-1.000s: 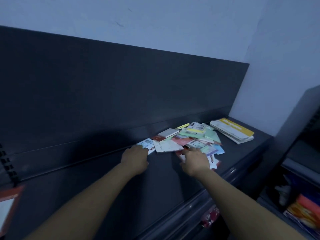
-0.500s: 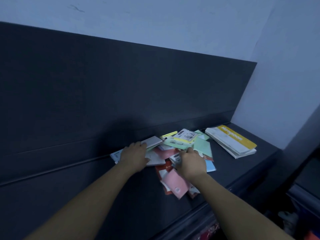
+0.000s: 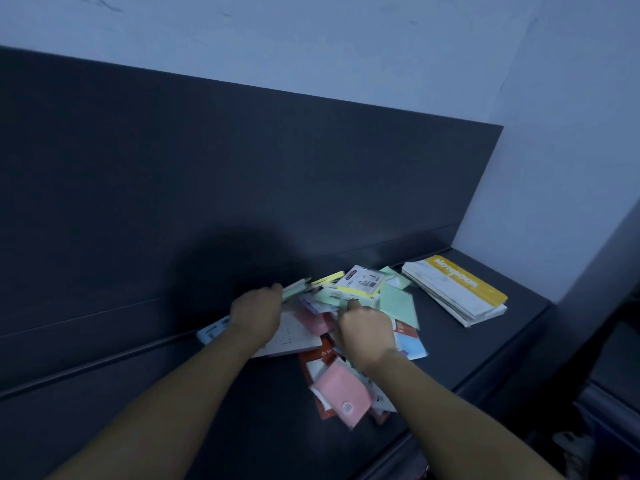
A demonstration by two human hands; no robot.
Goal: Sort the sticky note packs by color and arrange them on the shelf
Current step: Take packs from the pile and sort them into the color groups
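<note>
A loose heap of sticky note packs lies on the dark shelf (image 3: 173, 403). Among them are a pink pack (image 3: 341, 393) near the front, a green pack (image 3: 397, 303), a yellow pack with a white label (image 3: 362, 281), a light blue pack (image 3: 410, 344) and a red-backed pack (image 3: 320, 358). My left hand (image 3: 258, 311) rests on the heap's left side, its fingers curled around the edge of a pale green pack (image 3: 294, 291). My right hand (image 3: 365, 329) presses into the middle of the heap, its fingertips hidden among the packs.
A stack of flat white booklets with a yellow cover (image 3: 455, 289) lies at the right end of the shelf. The dark back panel (image 3: 242, 174) rises behind the heap. The shelf's front edge (image 3: 398, 448) runs just below the pink pack.
Both hands have pushed forward into the heap. The pink and red packs have slid toward the front edge. The left hand has closed on the pale green pack at the heap's far left.
</note>
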